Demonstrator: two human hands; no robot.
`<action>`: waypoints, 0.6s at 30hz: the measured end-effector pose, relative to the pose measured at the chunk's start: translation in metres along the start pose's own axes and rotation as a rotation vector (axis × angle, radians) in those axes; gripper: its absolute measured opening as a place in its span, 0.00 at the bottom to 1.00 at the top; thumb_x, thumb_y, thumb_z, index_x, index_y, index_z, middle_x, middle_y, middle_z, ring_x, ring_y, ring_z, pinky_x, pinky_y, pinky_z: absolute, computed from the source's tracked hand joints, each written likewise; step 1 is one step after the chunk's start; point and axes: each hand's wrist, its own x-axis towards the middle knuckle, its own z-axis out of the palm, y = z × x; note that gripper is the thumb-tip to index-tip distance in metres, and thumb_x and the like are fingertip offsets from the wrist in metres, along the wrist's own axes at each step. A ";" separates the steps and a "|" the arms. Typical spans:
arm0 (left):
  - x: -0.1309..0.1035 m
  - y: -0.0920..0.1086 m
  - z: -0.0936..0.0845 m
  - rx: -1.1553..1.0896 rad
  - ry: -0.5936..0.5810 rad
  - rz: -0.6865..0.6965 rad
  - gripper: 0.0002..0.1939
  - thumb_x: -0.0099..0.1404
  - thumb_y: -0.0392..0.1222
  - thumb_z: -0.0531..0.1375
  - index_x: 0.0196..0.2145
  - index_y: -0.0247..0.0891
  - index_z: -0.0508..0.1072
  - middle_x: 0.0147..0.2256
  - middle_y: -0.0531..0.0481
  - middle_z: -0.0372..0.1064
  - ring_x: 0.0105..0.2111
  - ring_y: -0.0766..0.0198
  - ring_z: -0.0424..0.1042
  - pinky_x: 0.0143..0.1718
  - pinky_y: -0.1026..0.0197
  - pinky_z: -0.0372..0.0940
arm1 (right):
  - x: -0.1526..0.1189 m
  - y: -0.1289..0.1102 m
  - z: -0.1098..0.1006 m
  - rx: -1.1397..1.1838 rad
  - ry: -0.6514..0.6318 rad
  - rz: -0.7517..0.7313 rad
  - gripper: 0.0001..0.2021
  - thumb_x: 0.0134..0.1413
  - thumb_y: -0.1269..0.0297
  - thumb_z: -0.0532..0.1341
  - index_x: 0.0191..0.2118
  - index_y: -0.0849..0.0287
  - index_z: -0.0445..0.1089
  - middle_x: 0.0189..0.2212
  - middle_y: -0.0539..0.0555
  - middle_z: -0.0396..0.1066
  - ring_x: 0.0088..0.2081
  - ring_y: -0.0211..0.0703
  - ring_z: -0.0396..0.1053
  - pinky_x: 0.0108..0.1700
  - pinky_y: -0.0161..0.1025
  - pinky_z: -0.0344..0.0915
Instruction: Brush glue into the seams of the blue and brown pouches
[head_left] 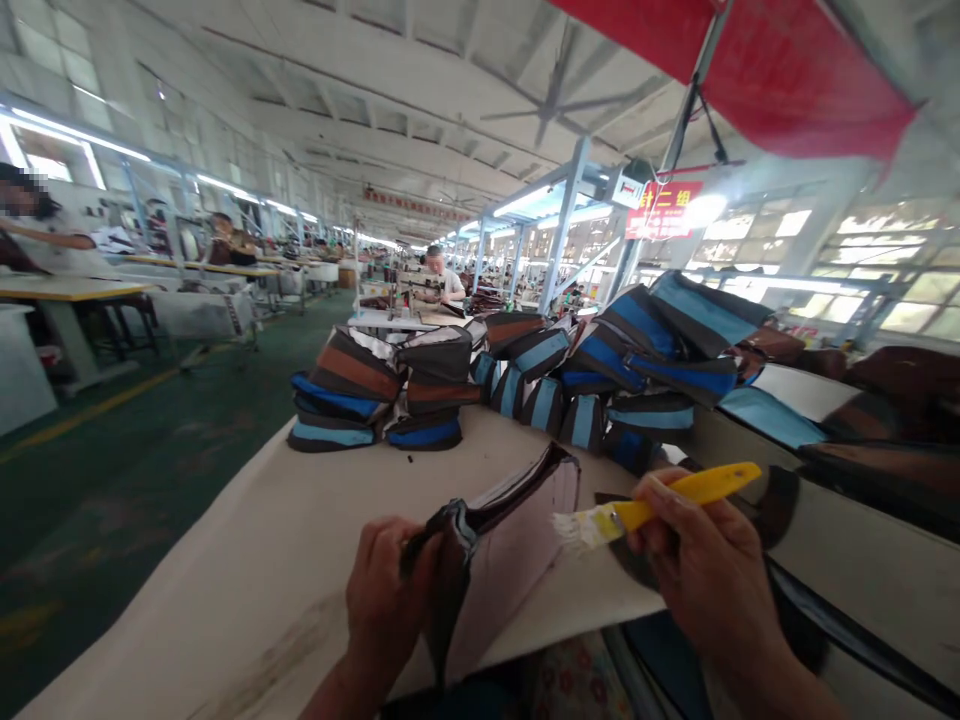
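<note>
My left hand (394,590) grips one end of a dark fabric piece (517,550), whose pale inner side faces right and whose edges stand upright above the table. In my right hand (694,550) is a brush with a yellow handle (705,487), held between thumb and fingers. The pale, coated bristles (581,528) point left, close to the pale side of the piece; whether they touch it I cannot tell.
Stacks of striped brown, blue and grey pieces (431,390) line the back of the pale table (300,560). More pieces (780,410) lie at the right. Other people work at tables farther off, and a green aisle (112,470) runs at the left.
</note>
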 end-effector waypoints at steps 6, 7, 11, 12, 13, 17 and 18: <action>-0.046 0.002 -0.022 -0.207 -0.199 -0.122 0.15 0.72 0.49 0.49 0.48 0.38 0.67 0.40 0.45 0.70 0.38 0.62 0.73 0.37 0.60 0.72 | -0.016 0.028 0.003 0.095 0.050 0.131 0.09 0.51 0.61 0.70 0.31 0.59 0.71 0.15 0.44 0.60 0.19 0.33 0.60 0.24 0.30 0.64; -0.050 0.005 -0.022 -0.194 -0.196 -0.072 0.19 0.71 0.52 0.51 0.52 0.37 0.66 0.44 0.42 0.69 0.41 0.59 0.73 0.39 0.59 0.72 | -0.018 0.032 0.004 0.097 0.049 0.145 0.09 0.50 0.61 0.70 0.31 0.59 0.71 0.15 0.44 0.60 0.19 0.33 0.61 0.24 0.30 0.64; -0.046 0.017 -0.010 -0.006 -0.102 0.048 0.22 0.64 0.46 0.62 0.54 0.36 0.68 0.47 0.40 0.69 0.45 0.57 0.74 0.42 0.59 0.73 | -0.025 0.042 0.014 0.088 0.010 0.165 0.12 0.48 0.58 0.71 0.29 0.60 0.71 0.14 0.43 0.58 0.17 0.32 0.58 0.22 0.30 0.62; -0.040 0.021 -0.006 -0.016 -0.090 0.057 0.18 0.65 0.41 0.61 0.52 0.37 0.69 0.46 0.41 0.70 0.45 0.59 0.74 0.43 0.60 0.72 | -0.026 0.044 0.016 0.076 -0.008 0.160 0.13 0.48 0.57 0.71 0.29 0.60 0.71 0.13 0.43 0.57 0.16 0.32 0.57 0.21 0.31 0.61; -0.034 0.025 -0.002 -0.058 -0.094 0.060 0.15 0.66 0.38 0.59 0.51 0.38 0.71 0.45 0.42 0.70 0.44 0.61 0.74 0.44 0.61 0.72 | -0.026 0.045 0.017 0.058 -0.025 0.148 0.13 0.48 0.57 0.71 0.30 0.60 0.71 0.13 0.42 0.57 0.16 0.32 0.56 0.20 0.31 0.60; -0.005 0.041 0.000 -0.348 -0.254 -0.026 0.11 0.67 0.38 0.58 0.45 0.39 0.76 0.42 0.45 0.73 0.44 0.62 0.75 0.45 0.63 0.71 | -0.021 0.041 0.021 -0.007 -0.081 0.052 0.11 0.52 0.58 0.69 0.32 0.59 0.71 0.13 0.43 0.58 0.17 0.35 0.57 0.21 0.33 0.59; 0.001 0.046 -0.001 -0.409 -0.302 -0.058 0.11 0.67 0.39 0.59 0.45 0.39 0.77 0.42 0.45 0.73 0.43 0.61 0.75 0.44 0.63 0.71 | -0.019 0.040 0.022 -0.021 -0.103 0.031 0.10 0.54 0.58 0.68 0.32 0.59 0.70 0.14 0.43 0.58 0.17 0.35 0.58 0.21 0.33 0.59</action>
